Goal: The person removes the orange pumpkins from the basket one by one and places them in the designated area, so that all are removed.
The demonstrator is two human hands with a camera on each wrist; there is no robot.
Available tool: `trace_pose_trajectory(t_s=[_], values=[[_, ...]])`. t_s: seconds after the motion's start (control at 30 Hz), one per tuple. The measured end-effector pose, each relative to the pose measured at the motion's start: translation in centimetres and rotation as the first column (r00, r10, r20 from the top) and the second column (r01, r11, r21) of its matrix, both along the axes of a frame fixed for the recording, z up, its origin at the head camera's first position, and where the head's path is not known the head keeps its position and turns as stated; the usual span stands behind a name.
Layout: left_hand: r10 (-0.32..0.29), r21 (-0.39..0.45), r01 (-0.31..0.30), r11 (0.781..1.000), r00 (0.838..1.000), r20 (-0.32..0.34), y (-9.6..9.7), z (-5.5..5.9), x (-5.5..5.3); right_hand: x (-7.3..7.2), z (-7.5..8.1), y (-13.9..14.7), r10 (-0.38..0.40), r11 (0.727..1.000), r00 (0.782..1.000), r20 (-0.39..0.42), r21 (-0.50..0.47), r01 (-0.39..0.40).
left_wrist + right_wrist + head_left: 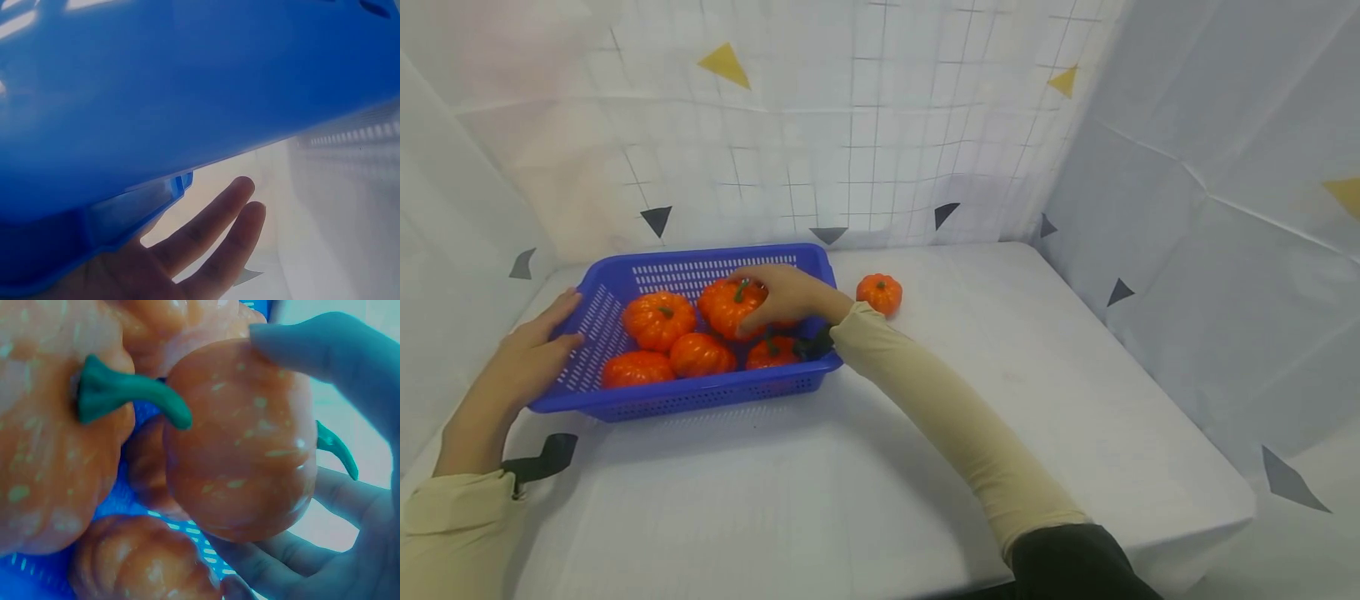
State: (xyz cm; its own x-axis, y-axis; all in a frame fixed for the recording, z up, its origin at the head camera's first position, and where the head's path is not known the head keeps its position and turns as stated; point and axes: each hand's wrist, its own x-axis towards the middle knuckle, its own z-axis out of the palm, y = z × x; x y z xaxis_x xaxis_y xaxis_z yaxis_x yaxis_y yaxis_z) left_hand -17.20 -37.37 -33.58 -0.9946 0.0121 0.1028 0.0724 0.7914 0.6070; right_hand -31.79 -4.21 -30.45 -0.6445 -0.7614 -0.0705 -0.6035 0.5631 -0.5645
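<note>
A blue plastic basket with slotted walls holds several orange toy pumpkins with green stems. My right hand reaches over it from the right and grips one pumpkin, thumb on one side and fingers on the other. In the right wrist view a larger pumpkin is close beside the held one, and another pumpkin lies lower in the basket. At the basket's left end my left hand holds the rim, thumb over it. Two fingers stretch out below the rim in the left wrist view.
One small pumpkin sits on the white-covered table, to the right of the basket. White sheets with grid lines and dark and yellow triangles form a back wall and a right wall.
</note>
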Motion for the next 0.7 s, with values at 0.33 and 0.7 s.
trace_pose_trajectory(t_s=[0.33, 0.7], values=[[0.024, 0.07, -0.024, 0.997, 1.0, 0.002, 0.0, 0.0, -0.2, 0.1, 0.7, 1.6, -0.007, 0.997, 0.999, -0.053, -0.08, 0.003], [0.074, 0.256, -0.08, 0.963, 0.997, 0.034, -0.4, -0.6, -0.1, 0.9, 1.6, 3.6, 0.018, 0.976, 1.0, -0.006, -0.216, -0.019]])
